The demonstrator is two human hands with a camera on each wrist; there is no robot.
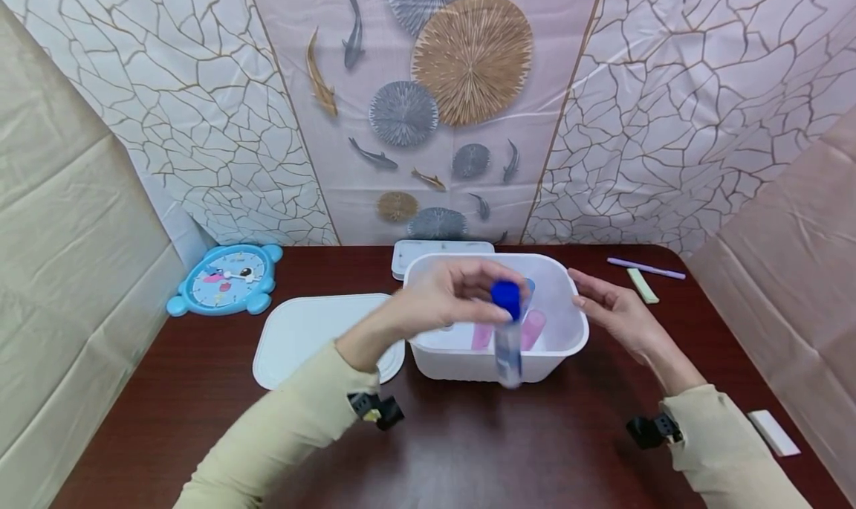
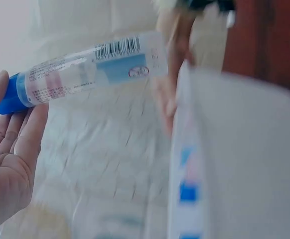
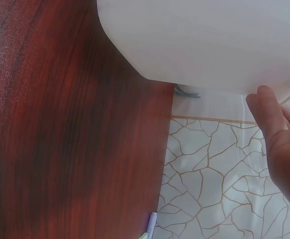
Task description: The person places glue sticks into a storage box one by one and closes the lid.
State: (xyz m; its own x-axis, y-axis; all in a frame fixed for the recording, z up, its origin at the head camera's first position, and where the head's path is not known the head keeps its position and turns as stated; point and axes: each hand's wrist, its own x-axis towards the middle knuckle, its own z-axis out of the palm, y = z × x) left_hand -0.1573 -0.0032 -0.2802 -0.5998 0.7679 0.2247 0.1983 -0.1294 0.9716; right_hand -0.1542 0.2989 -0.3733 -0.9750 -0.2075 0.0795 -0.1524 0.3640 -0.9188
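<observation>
Furthest left, a blue animal-shaped clock point(image 1: 227, 282) lay face up on the dark red-brown table point(image 1: 455, 457). Next came a flat white lid point(image 1: 310, 331), partly hidden from me by the person's left forearm and its pale sleeve point(image 1: 274, 435). A shallow white case point(image 1: 443, 250) sat just behind the bin. In front of it the left hand point(image 1: 451, 293) pinched the blue cap point(image 1: 506, 299) of a clear tube point(image 1: 509, 353) between thumb and fingers; the tube hung nearly upright, cap uppermost, against my view of the bin's near wall, its printed label and barcode turned toward the wrist camera. Inside the white bin point(image 1: 455, 364) lay pink pieces point(image 1: 533, 329) and something blue. The right hand point(image 1: 615, 316) was at the bin's right rim, its fingers mostly straight and resting against the wall rather than wrapped round it. Beyond that hand were a pale green strip point(image 1: 643, 285) and a purple pen point(image 1: 646, 268), close together, and nearer the front, at the table's right edge, a white block point(image 1: 773, 432).
</observation>
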